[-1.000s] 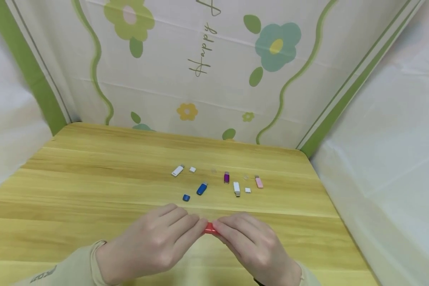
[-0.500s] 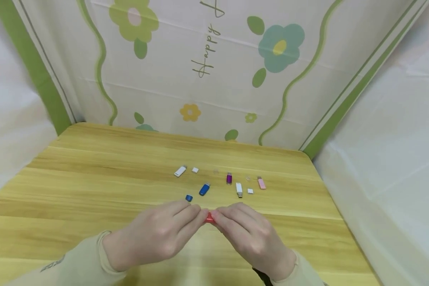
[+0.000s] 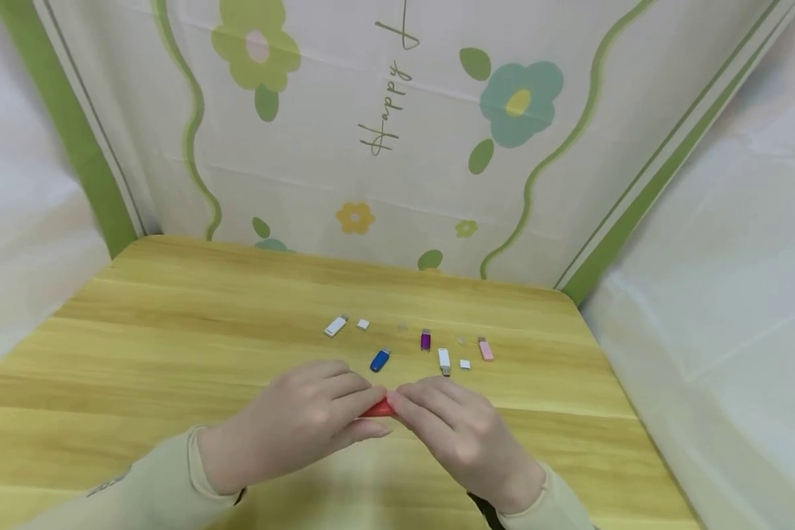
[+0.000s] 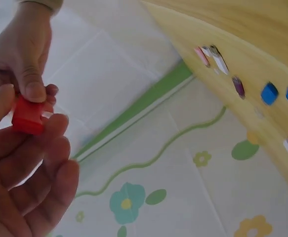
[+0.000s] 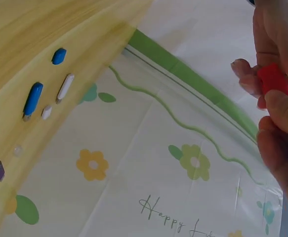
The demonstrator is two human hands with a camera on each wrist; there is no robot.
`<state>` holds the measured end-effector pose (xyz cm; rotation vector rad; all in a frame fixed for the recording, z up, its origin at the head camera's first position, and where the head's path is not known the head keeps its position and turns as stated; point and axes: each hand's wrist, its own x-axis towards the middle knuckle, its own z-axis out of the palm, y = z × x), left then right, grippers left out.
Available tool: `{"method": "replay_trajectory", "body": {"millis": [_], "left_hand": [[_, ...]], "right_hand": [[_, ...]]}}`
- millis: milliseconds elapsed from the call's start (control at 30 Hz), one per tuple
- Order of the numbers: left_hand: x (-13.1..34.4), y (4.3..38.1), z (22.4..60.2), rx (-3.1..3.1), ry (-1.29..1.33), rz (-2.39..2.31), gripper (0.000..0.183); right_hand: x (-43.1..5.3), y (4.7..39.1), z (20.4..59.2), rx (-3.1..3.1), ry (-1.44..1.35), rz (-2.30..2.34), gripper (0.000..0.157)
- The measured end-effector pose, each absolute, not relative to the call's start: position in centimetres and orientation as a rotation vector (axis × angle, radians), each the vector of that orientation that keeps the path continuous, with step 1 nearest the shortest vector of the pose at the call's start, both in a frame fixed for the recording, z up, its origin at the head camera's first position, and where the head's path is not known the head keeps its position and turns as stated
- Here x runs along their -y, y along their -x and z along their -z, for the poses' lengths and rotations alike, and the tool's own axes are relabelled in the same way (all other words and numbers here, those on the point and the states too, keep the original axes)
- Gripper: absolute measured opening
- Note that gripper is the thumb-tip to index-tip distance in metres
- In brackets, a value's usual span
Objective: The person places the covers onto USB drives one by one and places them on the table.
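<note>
Right grip [image 3: 467,442] pinches a smooth, red block [image 4: 27,117].

From the near side, both forearms [image 3: 162,475] angle inward; the left grip [image 3: 301,418] and right grip [image 3: 464,442] nearly meet at centre, both pinching with bent fingers [image 3: 351,403], left thumb [image 3: 364,431] straight.

Flower-printed white cloth [image 3: 430,173] with green bands [image 3: 68,132] behind a wood-grain table [image 3: 238,309]
</note>
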<state>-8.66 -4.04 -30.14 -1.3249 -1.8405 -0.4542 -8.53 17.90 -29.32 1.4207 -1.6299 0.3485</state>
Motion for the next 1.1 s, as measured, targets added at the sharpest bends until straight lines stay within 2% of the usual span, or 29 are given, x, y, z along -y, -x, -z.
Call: {"method": "replay_trajectory", "body": {"millis": [600,933,1100], "left_hand": [[3.4,6.7,29.5,2.012,1.226,0.590,0.029],[4.3,7.4,32.0,2.123,1.253,0.529,0.020],[5.7,8.6,32.8,2.283,1.207,0.461,0.021]], "right_hand": [[-18.0,7.5,27.9,1.571,-1.435,-0.154,0.024],[-17.9,7.3,31.7,1.895,-1.452,-0.282,0.026],[-18.7,8.1,32.8,2.040,-1.443,-0.269,0.013]]}}
